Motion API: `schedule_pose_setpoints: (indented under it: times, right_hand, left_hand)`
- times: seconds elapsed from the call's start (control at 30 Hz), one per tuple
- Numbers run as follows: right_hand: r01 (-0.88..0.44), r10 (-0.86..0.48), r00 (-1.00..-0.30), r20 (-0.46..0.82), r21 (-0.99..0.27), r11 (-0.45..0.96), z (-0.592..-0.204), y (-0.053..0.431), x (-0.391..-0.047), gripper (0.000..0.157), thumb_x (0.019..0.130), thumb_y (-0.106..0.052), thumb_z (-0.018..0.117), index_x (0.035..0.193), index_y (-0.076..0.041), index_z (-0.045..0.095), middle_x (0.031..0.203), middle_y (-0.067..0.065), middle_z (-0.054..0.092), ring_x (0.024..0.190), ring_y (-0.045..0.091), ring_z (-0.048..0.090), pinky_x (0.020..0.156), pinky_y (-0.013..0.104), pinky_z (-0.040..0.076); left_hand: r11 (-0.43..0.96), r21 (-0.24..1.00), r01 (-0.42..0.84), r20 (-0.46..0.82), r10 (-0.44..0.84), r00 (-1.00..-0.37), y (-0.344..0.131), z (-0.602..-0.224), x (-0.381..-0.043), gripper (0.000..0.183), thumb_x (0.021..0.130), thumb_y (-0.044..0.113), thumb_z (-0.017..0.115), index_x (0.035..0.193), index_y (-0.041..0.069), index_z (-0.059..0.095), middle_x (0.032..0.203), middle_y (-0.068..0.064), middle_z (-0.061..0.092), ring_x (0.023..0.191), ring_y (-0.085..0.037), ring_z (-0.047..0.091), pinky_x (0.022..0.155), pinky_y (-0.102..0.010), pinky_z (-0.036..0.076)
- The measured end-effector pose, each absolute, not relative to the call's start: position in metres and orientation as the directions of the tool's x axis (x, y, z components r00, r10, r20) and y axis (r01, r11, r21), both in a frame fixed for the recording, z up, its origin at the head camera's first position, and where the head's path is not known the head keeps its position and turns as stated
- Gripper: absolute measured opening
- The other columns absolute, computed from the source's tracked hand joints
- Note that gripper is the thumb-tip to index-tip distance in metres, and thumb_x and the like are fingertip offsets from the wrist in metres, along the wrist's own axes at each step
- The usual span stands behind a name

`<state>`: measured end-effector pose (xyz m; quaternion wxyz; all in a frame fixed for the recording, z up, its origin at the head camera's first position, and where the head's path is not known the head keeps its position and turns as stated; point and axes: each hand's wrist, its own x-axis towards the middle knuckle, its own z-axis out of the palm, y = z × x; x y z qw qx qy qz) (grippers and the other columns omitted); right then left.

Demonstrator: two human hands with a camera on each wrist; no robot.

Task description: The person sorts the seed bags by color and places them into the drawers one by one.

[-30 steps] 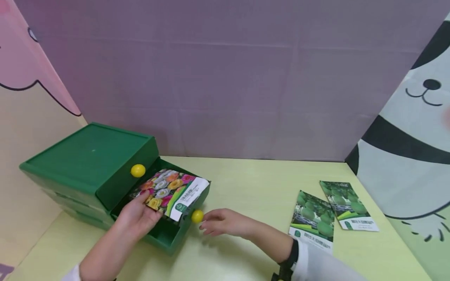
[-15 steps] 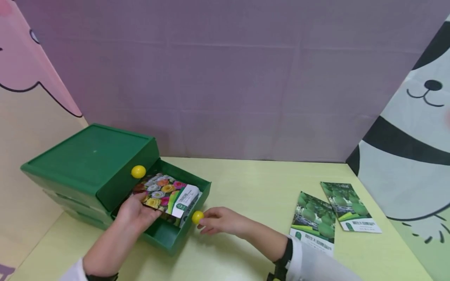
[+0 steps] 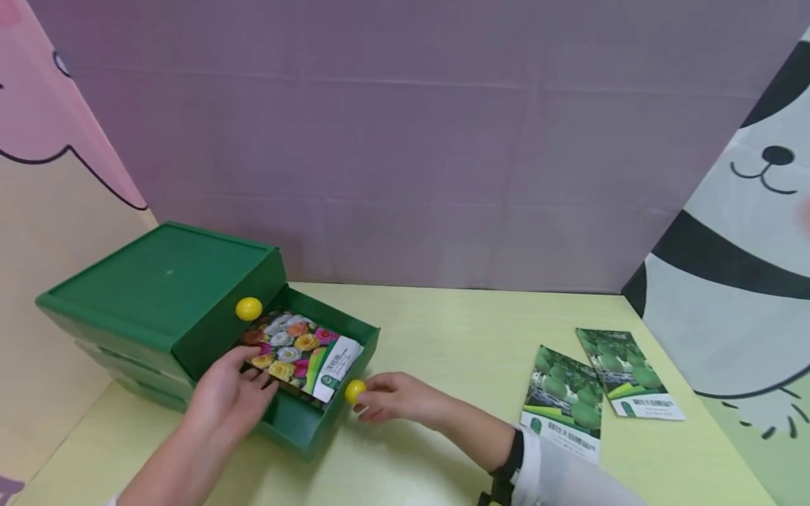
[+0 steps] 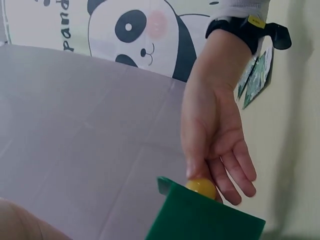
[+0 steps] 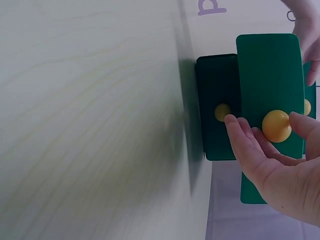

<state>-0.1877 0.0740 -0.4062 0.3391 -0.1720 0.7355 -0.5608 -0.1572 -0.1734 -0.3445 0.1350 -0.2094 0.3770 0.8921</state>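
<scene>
A seed packet printed with colourful roses lies in the pulled-out drawer of a small green cabinet, over the edge of another packet. My left hand is at the packet's near left edge, palm up, fingers loosely extended. At the drawer's front, my right hand pinches the round yellow knob between thumb and fingers. The right wrist view shows this knob between thumb and fingertips, with the lower fingers spread below. Only part of my left hand shows there, behind the drawer front.
Two seed packets with green fruit pictures, a nearer one and a farther one, lie on the right of the pale table. Another yellow knob sits on the top drawer. A purple-grey backdrop stands behind.
My left hand has lowered the rose packet into the drawer, let go of it and drawn back slightly left. The right hand stays at the knob, its fingers closer around it.
</scene>
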Motion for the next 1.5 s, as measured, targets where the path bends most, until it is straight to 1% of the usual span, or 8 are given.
schedule_pose_setpoints:
  times: [0.37,0.57,0.83,0.93,1.03,1.13,1.4,1.5]
  right_hand:
    - [0.141,-0.631,-0.712,-0.308,-0.943,0.301,-0.406,0.071,-0.188,0.032,0.100,-0.017,0.054,0.119,0.010,0.056,0.112,0.022,0.067,0.101,0.031,0.068,0.087,0.037,0.057]
    - [0.136,-0.626,-0.718,-0.303,-0.944,0.301,-0.406,0.071,-0.188,0.032,0.099,-0.017,0.054,0.119,0.009,0.057,0.112,0.021,0.067,0.100,0.031,0.068,0.086,0.037,0.058]
    - [0.143,-0.629,-0.715,-0.305,-0.945,0.296,-0.406,0.072,-0.189,0.033,0.100,-0.017,0.054,0.120,0.008,0.056,0.113,0.021,0.067,0.102,0.031,0.068,0.086,0.037,0.058]
    - [0.142,-0.631,-0.713,-0.305,-0.944,0.297,-0.406,0.071,-0.188,0.033,0.100,-0.018,0.054,0.120,0.008,0.056,0.113,0.020,0.067,0.102,0.030,0.068,0.087,0.037,0.058]
    - [0.141,-0.632,-0.713,-0.305,-0.944,0.297,-0.406,0.071,-0.188,0.032,0.100,-0.018,0.054,0.119,0.008,0.057,0.112,0.019,0.068,0.101,0.029,0.068,0.087,0.037,0.057]
    - [0.143,-0.629,-0.714,-0.308,-0.943,0.300,-0.406,0.070,-0.188,0.032,0.100,-0.019,0.054,0.118,0.007,0.058,0.112,0.018,0.068,0.100,0.029,0.068,0.087,0.037,0.057]
    - [0.139,-0.610,-0.726,-0.317,-0.937,0.321,-0.406,0.071,-0.189,0.033,0.099,-0.019,0.056,0.119,0.006,0.057,0.109,0.017,0.069,0.097,0.029,0.069,0.084,0.037,0.058]
    - [0.141,-0.604,-0.732,-0.314,-0.938,0.317,-0.407,0.070,-0.190,0.030,0.098,-0.019,0.057,0.116,0.006,0.057,0.107,0.016,0.069,0.095,0.029,0.069,0.084,0.038,0.059]
  left_hand:
    - [-0.609,0.670,-0.425,-0.442,0.134,-0.887,-0.173,-0.340,-0.145,0.079,0.105,0.020,0.025,0.135,0.018,-0.048,0.147,-0.009,-0.046,0.139,-0.025,-0.036,0.119,-0.039,-0.014]
    - [-0.470,0.784,-0.406,-0.321,0.253,-0.913,-0.163,-0.331,-0.133,0.071,0.106,0.021,0.029,0.151,0.021,-0.026,0.160,-0.008,-0.021,0.149,-0.027,-0.013,0.122,-0.048,0.001]
    - [-0.170,0.985,0.006,0.070,0.377,-0.924,-0.190,-0.295,-0.134,0.059,0.107,0.022,0.034,0.157,0.030,0.003,0.164,-0.003,-0.006,0.151,-0.031,0.000,0.117,-0.031,0.027]
    - [0.052,0.986,0.161,0.143,0.248,-0.958,-0.204,-0.279,-0.138,0.061,0.105,0.025,0.040,0.155,0.039,0.008,0.164,0.002,-0.008,0.150,-0.028,-0.006,0.121,-0.039,0.014]
    - [0.307,0.916,0.257,0.221,0.148,-0.964,-0.219,-0.268,-0.146,0.064,0.104,0.027,0.044,0.153,0.043,0.006,0.162,0.011,-0.011,0.150,-0.025,-0.012,0.119,-0.052,-0.003]
    - [0.530,0.785,0.322,0.298,0.134,-0.945,-0.237,-0.262,-0.160,0.067,0.104,0.027,0.043,0.154,0.040,0.001,0.161,0.013,-0.016,0.148,-0.031,-0.016,0.112,-0.068,-0.005]
    - [0.913,0.256,0.318,0.295,0.239,-0.925,-0.279,-0.276,-0.213,0.080,0.101,0.044,0.046,0.157,0.015,-0.004,0.158,-0.024,-0.018,0.138,-0.052,-0.025,0.101,-0.080,-0.010]
    - [0.931,0.225,0.289,0.183,0.250,-0.951,-0.291,-0.281,-0.224,0.083,0.100,0.048,0.045,0.156,0.016,-0.007,0.156,-0.028,-0.017,0.137,-0.056,-0.022,0.100,-0.081,-0.008]
